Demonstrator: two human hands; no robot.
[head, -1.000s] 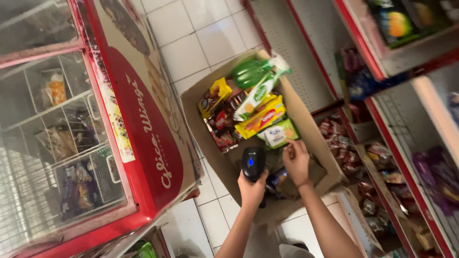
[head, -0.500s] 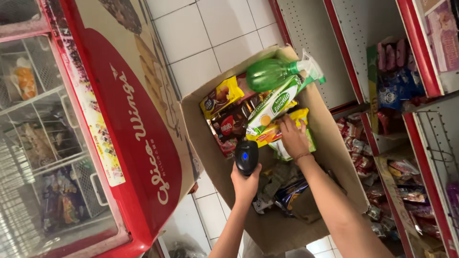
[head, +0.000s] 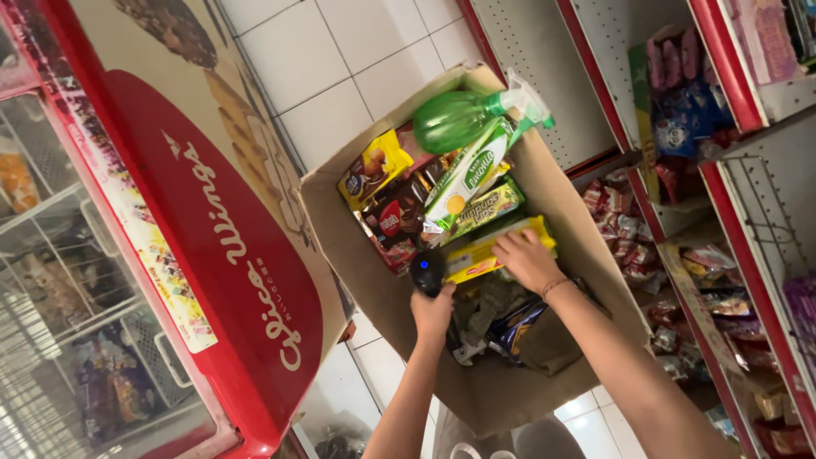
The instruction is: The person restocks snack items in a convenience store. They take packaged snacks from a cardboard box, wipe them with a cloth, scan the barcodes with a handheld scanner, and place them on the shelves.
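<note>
Our right hand (head: 525, 259) grasps the yellow snack pack (head: 476, 255) inside the cardboard box (head: 340, 238); prob. light, crinkly, so pinch its edge. Left hand (head: 432, 308) clenched round the black scanner (head: 427, 270), just beside the pack.

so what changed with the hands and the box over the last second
The right hand moved up the cardboard box from the dark packets near its lower end onto the yellow packet, which it now grips. The left hand kept hold of the black handheld scanner, following alongside. The green spray bottle and other snack packets lie as before.
</note>
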